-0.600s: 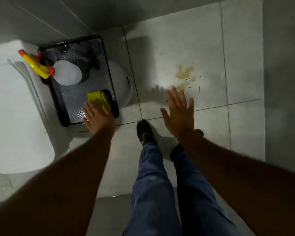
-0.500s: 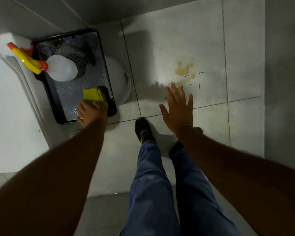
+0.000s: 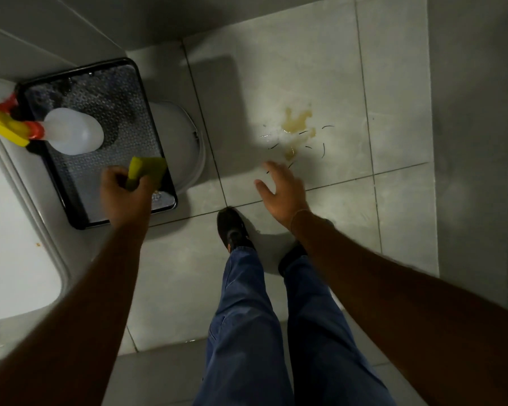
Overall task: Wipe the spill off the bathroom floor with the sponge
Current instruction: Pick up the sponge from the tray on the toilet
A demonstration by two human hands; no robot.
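Note:
A yellowish spill [image 3: 297,127] with several dark hair-like strands around it lies on the pale floor tiles, right of centre. My left hand [image 3: 124,194] is closed around a yellow sponge [image 3: 147,169], holding it tilted just above the near end of a black tray [image 3: 79,221]. My right hand [image 3: 285,193] hovers with fingers spread, holding nothing, just below and left of the spill.
A white spray bottle [image 3: 74,135] with a red and yellow trigger lies on the tray. A white toilet [image 3: 15,230] fills the left side, and a white bucket [image 3: 185,148] sits right of the tray. My shoes [image 3: 232,230] stand below the spill. A grey wall rises on the right.
My left hand has closed on the sponge and lifted it off the tray. My right hand has stayed open, near the spill.

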